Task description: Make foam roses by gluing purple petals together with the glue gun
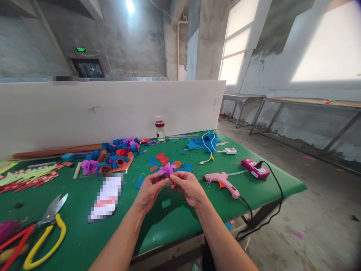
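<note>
A small purple flower is pinched between my two hands above the green table. My left hand holds its left and lower side with thumb and fingertips. On the other side, my right hand grips the flower low down with thumb and forefinger. Just behind my hands lie cut petals in red, blue and brown. To the right of my right hand, a pink glue gun rests on its side, its nozzle pointing left.
Finished flowers are heaped at the back left. Yellow-handled scissors lie front left, near a pixelated white item. A glass jar, white cable and pink power block stand or lie further back, before a white panel.
</note>
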Demonstrator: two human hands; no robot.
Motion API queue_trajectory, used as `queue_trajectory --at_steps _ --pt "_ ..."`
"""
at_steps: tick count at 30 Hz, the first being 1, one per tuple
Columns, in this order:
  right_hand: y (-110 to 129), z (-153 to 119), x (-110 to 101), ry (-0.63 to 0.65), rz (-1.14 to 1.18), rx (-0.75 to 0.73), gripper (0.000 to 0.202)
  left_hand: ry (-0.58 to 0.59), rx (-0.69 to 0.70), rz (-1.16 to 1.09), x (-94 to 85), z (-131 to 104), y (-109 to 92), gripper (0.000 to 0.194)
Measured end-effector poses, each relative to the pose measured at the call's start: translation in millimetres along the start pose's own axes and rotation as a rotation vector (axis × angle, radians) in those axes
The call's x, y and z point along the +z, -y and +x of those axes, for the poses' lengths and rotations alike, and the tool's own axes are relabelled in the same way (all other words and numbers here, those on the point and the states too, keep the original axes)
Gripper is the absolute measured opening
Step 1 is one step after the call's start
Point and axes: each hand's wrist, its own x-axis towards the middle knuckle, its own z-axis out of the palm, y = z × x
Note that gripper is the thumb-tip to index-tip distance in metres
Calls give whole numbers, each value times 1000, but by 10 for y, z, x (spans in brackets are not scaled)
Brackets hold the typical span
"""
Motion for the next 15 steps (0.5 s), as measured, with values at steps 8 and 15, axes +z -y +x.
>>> queue_trajectory --at_steps 8,15 --pt "21 -5 37 -32 -23 -14 34 -94 4 -42 -30 62 71 26" --pt "-30 21 47 -75 -81 -82 29 -184 -5 -95 -43 114 154 29"
